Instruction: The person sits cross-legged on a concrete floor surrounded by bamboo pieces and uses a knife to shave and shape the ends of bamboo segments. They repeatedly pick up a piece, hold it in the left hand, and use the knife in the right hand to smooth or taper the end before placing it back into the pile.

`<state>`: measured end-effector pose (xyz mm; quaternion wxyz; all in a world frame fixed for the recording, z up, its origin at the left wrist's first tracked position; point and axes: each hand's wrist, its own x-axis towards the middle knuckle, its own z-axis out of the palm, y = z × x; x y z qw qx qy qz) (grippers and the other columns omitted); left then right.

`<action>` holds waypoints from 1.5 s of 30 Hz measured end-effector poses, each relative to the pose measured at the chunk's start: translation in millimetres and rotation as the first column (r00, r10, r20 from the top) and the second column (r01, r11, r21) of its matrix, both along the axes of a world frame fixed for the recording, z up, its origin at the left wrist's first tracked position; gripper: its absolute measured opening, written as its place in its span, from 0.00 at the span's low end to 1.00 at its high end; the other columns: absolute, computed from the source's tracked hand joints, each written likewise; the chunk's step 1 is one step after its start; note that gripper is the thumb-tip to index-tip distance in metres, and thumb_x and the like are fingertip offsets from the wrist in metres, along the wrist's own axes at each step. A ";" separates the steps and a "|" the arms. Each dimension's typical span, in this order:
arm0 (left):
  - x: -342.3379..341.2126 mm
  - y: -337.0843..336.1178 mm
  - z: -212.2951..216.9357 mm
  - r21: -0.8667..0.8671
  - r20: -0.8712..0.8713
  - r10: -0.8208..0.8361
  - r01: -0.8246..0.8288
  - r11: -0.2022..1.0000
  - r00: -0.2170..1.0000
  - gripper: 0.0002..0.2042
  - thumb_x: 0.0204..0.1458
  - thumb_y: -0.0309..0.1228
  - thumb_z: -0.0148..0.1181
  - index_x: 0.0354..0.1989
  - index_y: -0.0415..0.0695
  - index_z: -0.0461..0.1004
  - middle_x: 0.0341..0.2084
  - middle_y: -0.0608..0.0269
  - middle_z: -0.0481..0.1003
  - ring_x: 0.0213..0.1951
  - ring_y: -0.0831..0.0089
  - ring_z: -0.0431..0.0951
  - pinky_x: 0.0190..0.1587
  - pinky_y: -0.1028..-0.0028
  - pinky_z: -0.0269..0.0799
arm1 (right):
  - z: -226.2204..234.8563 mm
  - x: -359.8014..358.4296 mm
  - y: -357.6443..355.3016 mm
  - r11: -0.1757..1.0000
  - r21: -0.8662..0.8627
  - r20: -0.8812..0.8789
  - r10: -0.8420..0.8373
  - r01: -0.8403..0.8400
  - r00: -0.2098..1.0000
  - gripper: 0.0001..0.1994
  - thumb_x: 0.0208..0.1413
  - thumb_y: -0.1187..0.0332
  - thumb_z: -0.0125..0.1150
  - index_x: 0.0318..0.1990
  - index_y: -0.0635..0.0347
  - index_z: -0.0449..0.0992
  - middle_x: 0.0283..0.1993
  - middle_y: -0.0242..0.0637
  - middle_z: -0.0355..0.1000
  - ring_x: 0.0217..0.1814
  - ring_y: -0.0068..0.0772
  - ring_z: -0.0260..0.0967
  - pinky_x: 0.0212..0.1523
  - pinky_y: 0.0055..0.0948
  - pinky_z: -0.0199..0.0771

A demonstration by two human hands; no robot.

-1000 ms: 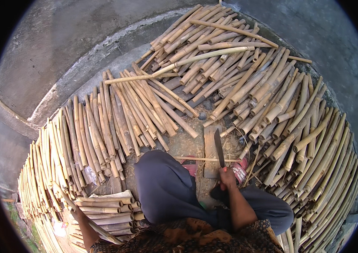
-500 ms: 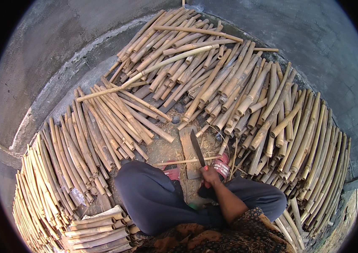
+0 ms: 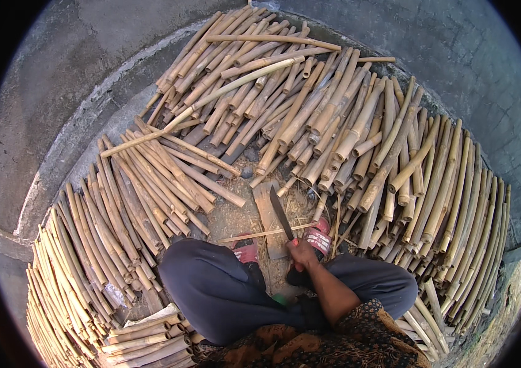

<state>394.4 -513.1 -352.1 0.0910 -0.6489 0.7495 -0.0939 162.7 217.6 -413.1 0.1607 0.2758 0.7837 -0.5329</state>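
My right hand (image 3: 301,254) is closed round the reddish handle of a machete (image 3: 280,213). Its dark, broad blade points away from me and slightly left, over a worn wooden plank (image 3: 265,214) between my feet. Across the plank, beside the blade, runs a thin bamboo strip (image 3: 251,235), its ends near my two red sandals (image 3: 317,238). My left hand does not show anywhere; my bent left knee (image 3: 208,276) fills the area where that arm might be.
Cut bamboo poles lie in a wide arc: a heap (image 3: 260,80) ahead, rows at the left (image 3: 76,264) and right (image 3: 456,214). A short stack (image 3: 150,343) sits at the lower left. Grey walls (image 3: 438,55) stand behind. Shavings litter the ground.
The whole view has shifted slightly, with the far poles now higher and more to the left. My right hand keeps its grip on the machete; the blade stays over the plank.
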 end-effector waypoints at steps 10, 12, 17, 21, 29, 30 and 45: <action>-1.3 -20.1 64.4 -0.491 -0.079 -0.374 0.291 0.821 0.924 0.19 0.59 0.41 0.59 0.52 0.41 0.75 0.39 0.38 0.73 0.39 0.44 0.77 0.44 0.51 0.74 | -22.8 1.1 3.4 0.999 0.032 -0.049 -0.017 0.018 0.999 0.18 0.65 0.57 0.57 0.32 0.65 0.77 0.19 0.37 0.74 0.18 0.32 0.72 0.22 0.34 0.71; -101.6 -1.4 80.7 -0.487 -0.312 -0.643 0.463 0.741 0.700 0.18 0.64 0.42 0.53 0.54 0.42 0.75 0.45 0.37 0.72 0.40 0.42 0.77 0.47 0.51 0.72 | -24.8 0.6 4.7 1.000 0.009 0.007 0.017 -0.017 1.000 0.22 0.61 0.51 0.59 0.37 0.67 0.78 0.24 0.45 0.77 0.27 0.42 0.77 0.32 0.39 0.75; -372.8 165.9 126.8 -0.199 -0.773 -0.629 0.907 0.371 0.088 0.21 0.68 0.41 0.52 0.52 0.32 0.75 0.37 0.49 0.78 0.41 0.62 0.78 0.48 0.65 0.72 | -19.5 0.5 4.9 1.000 -0.007 0.044 -0.024 0.024 0.999 0.24 0.61 0.51 0.59 0.41 0.70 0.77 0.24 0.47 0.77 0.27 0.44 0.79 0.32 0.39 0.77; -509.5 352.3 153.0 0.012 -0.839 -0.531 0.971 -0.239 -0.120 0.19 0.65 0.41 0.56 0.51 0.36 0.77 0.38 0.48 0.80 0.41 0.60 0.80 0.48 0.66 0.73 | -9.4 0.3 1.7 0.996 -0.079 0.082 -0.033 0.040 0.996 0.22 0.63 0.53 0.59 0.41 0.70 0.76 0.21 0.44 0.76 0.21 0.38 0.76 0.27 0.36 0.75; -581.6 600.0 76.8 0.667 -0.467 -0.884 0.645 -0.372 -0.028 0.35 0.57 0.54 0.60 0.58 0.31 0.69 0.47 0.39 0.78 0.50 0.51 0.80 0.54 0.60 0.74 | -3.0 -0.9 -0.9 0.993 -0.105 0.106 -0.048 0.059 0.993 0.21 0.64 0.52 0.60 0.36 0.67 0.75 0.18 0.39 0.72 0.17 0.31 0.71 0.20 0.33 0.70; -576.0 608.3 62.4 0.712 -0.508 -0.856 0.608 -0.352 0.099 0.35 0.56 0.53 0.62 0.58 0.30 0.68 0.47 0.38 0.78 0.49 0.51 0.80 0.54 0.61 0.74 | -3.1 -1.7 -1.0 0.992 -0.107 0.104 -0.049 0.060 0.993 0.21 0.64 0.52 0.60 0.35 0.67 0.75 0.18 0.38 0.72 0.16 0.31 0.71 0.20 0.33 0.69; -640.3 612.4 45.3 0.209 -0.972 -0.112 0.978 0.014 0.209 0.19 0.52 0.31 0.65 0.48 0.34 0.69 0.46 0.44 0.76 0.47 0.56 0.78 0.53 0.64 0.73 | 9.0 -17.7 -9.3 0.982 -0.151 0.188 -0.084 0.114 0.979 0.20 0.64 0.52 0.60 0.40 0.65 0.77 0.18 0.36 0.71 0.14 0.27 0.67 0.17 0.33 0.66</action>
